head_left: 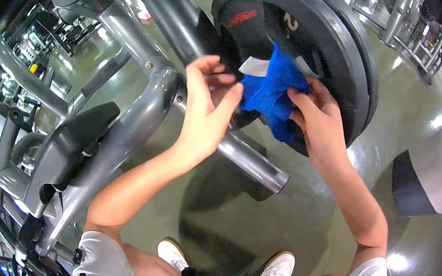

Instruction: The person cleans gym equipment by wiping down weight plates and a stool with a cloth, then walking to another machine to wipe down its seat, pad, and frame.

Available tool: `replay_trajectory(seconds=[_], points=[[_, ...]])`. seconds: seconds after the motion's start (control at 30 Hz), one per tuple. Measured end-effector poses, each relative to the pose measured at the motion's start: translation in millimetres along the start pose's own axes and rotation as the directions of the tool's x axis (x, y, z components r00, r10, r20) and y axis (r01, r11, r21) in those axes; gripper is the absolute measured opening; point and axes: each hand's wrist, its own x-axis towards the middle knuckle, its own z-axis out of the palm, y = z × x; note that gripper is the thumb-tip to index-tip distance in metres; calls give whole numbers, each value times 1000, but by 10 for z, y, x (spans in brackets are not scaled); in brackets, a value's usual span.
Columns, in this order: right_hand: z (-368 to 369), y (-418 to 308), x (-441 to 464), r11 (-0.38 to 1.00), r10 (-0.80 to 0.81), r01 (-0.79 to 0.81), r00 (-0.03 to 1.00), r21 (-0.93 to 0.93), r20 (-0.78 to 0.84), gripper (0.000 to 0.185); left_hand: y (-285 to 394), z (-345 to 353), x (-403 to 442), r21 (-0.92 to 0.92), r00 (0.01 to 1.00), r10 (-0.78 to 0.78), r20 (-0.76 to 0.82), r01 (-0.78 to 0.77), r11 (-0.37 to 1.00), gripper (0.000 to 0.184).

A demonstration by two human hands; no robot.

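Observation:
A blue cloth [278,92] hangs bunched in my right hand [321,117], its edge pinched between thumb and fingers. Just left of it is my left hand [202,114], thumb and fingers apart and a little curled. Its thumb tip comes close to the cloth's left edge; whether they touch I cannot tell. Behind the cloth a black weight plate [320,35] with red lettering and a gold number sits on the machine. Pale patches show beside the cloth; what they are I cannot make out.
A grey metal frame [142,107] with a black pad [75,148] fills the left side. A bare metal peg [253,163] juts out below my hands. At right a black and light-grey block [429,172] stands on the shiny floor [299,218]. More gym machines are behind.

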Motion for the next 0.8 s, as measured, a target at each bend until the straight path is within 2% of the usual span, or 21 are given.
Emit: replay_trajectory(seconds=[0.03, 0.07, 0.13, 0.17, 0.2, 0.27, 0.3, 0.33, 0.37, 0.4, 0.43, 0.47, 0.5, 0.53, 0.6, 0.67, 0.7, 0.8], points=[[16, 23, 4, 998, -65, 66, 998, 23, -17, 35, 28, -17, 19, -1, 998, 58, 13, -58, 998, 46], [24, 29, -10, 998, -64, 64, 998, 23, -16, 35, 85, -22, 34, -1, 998, 56, 12, -56, 998, 46], [36, 34, -35, 988, -141, 140, 990, 58, 10, 35, 162, -30, 68, 91, 940, 28, 339, -62, 994, 52], [36, 42, -40, 989, -139, 139, 990, 59, 8, 35, 138, -8, 51, 166, 919, 46, 392, -120, 979, 57], [38, 49, -41, 985, -148, 144, 988, 91, 45, 36, 48, 35, 111, 174, 872, 199, 447, -303, 937, 59], [74, 80, -51, 982, -158, 147, 983, 120, 88, 38, -41, 102, 102, 134, 935, 16, 353, -67, 989, 54], [119, 121, -69, 946, -322, 321, 946, 42, 19, 40, -22, 113, 153, 166, 952, -59, 301, 9, 986, 50], [142, 143, -69, 876, -481, 480, 876, -49, -36, 43, 2, 128, 230, 192, 960, -132, 246, 85, 978, 45], [113, 140, -52, 754, -628, 626, 776, -200, 59, 52, 30, 175, 311, 137, 971, -152, 184, 128, 982, 37], [82, 118, -40, 752, -628, 626, 776, -206, 64, 52, 66, 207, 406, 122, 981, -161, 111, 147, 982, 37], [52, 80, -33, 497, -776, 774, 599, -394, 198, 53, -11, 221, 526, 289, 998, 40, 40, -50, 956, 37], [32, 60, -26, 175, -838, 839, 402, -516, 369, 55, -88, 233, 631, 458, 969, 248, 4, -222, 861, 36], [37, 115, -12, 52, -865, 862, 291, -505, 408, 53, -63, 282, 686, 547, 905, 424, 40, -375, 748, 38], [35, 172, -4, -40, -869, 872, 212, -488, 448, 44, -117, 322, 730, 631, 846, 522, 113, -467, 620, 41], [-13, 253, -33, -168, -793, 912, 100, -374, 601, 40, -146, 390, 725, 780, 810, 518, 276, -503, 372, 44], [-34, 250, -102, -233, -707, 909, 86, -346, 702, 33, -161, 492, 704, 794, 848, 455, 270, -464, 393, 50], [-45, 283, -97, -279, -710, 899, 44, -338, 702, 30, -130, 538, 685, 824, 870, 424, 252, -423, 377, 51], [-93, 347, -97, -285, -703, 898, 42, -335, 710, 28, -121, 621, 678, 862, 890, 390, 236, -377, 340, 48]])
